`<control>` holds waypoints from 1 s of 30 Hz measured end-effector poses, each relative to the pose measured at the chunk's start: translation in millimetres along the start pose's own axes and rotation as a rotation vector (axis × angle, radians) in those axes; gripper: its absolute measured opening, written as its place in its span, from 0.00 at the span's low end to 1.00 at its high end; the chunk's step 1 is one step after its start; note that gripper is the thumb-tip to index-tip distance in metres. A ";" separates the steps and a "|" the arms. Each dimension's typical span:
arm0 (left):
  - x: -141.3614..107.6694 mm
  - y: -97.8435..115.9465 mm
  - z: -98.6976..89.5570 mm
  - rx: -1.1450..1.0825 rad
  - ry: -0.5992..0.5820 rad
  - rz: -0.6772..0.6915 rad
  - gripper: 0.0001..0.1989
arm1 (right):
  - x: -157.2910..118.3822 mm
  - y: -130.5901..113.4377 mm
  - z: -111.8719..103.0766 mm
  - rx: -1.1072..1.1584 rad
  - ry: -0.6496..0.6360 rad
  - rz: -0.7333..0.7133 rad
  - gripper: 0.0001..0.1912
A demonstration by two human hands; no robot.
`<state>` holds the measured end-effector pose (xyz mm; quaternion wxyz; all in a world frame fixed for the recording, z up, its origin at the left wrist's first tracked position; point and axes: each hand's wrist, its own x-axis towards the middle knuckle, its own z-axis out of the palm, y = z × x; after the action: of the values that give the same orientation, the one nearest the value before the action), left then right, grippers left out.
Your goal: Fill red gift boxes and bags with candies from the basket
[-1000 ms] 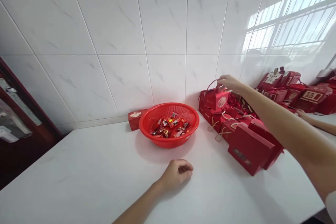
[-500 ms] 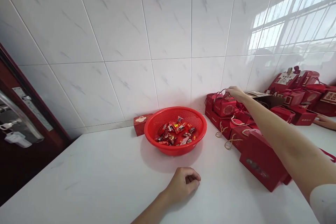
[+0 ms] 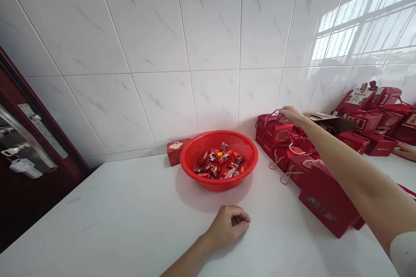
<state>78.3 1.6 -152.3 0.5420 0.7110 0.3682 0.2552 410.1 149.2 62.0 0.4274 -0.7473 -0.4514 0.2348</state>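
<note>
Gift box (image 3: 277, 133) pinched at its top by the right hand (image 3: 290, 114); left hand (image 3: 229, 227) curled and holding nothing visible

Fingers of the right hand are drawn together at the top of the small red gift box, beside its looped cord handle (image 3: 269, 116). Whether they pinch the cord, the lid or both cannot be told, since the hand covers the contact. The box sits upright near the tiled wall (image 3: 214, 30), at the far end of a cluster of red boxes, just above a longer one. Rope loops (image 3: 286, 177) hang from the boxes nearer the person, and a larger red box (image 3: 328, 201) leans below the right forearm.

The left hand is loosely curled low over the white counter (image 3: 130, 207), a hollow showing between thumb and forefinger; whether their tips meet is unclear. Nearest to it is a red plastic basket (image 3: 219, 186), apart from the fingers, with wrapped sweets (image 3: 212, 169) scattered inside. A patterned red carton (image 3: 174, 153) stands just beside the basket. At the right edge, another person's hand (image 3: 404, 150) is near more red boxes (image 3: 380, 143); its grip cannot be told.
</note>
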 end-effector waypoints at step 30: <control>0.5 2.3 -0.1 0.013 0.000 0.006 0.09 | -85.9 -38.7 25.2 -0.495 -0.001 -0.499 0.03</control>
<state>79.1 1.7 -150.1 0.5367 0.7155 0.3677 0.2546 331.8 93.5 78.8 0.2771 -0.6947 -0.6637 0.0069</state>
